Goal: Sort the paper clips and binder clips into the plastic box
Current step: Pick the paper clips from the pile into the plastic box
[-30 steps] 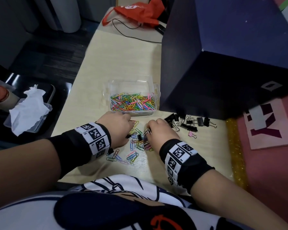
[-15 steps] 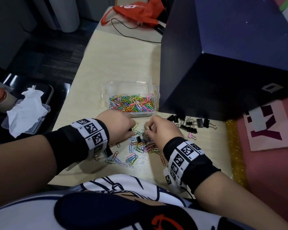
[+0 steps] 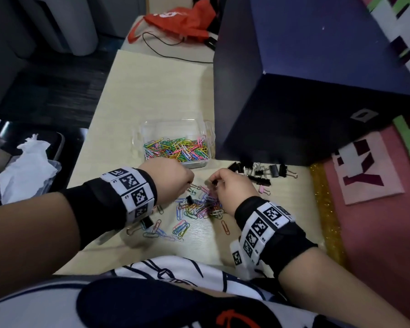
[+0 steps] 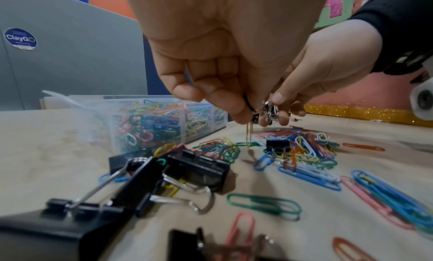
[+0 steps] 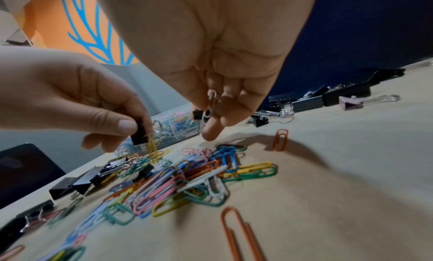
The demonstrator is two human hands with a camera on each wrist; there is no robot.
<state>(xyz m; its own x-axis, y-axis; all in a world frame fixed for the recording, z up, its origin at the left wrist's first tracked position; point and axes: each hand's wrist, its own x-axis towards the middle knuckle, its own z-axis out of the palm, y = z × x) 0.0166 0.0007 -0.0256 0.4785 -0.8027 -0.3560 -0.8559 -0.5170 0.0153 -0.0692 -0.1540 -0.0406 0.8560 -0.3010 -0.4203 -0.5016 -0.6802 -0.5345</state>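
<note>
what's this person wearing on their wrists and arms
Both forearms are bare. Each wrist carries a black fabric wrap with a white band of square black-and-white marker tags: left wristband, right wristband. A small white camera housing shows under the right wrist.

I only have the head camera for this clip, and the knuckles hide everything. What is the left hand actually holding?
Observer: In the right wrist view, the left hand pinches a small black binder clip.
Operator: Is anything attached to it?
Observer: Yes, a yellow paper clip hangs from its lower edge.
Operator: And the right hand?
Observer: Its fingers hold a second black binder clip, which has a silver handle.
</note>
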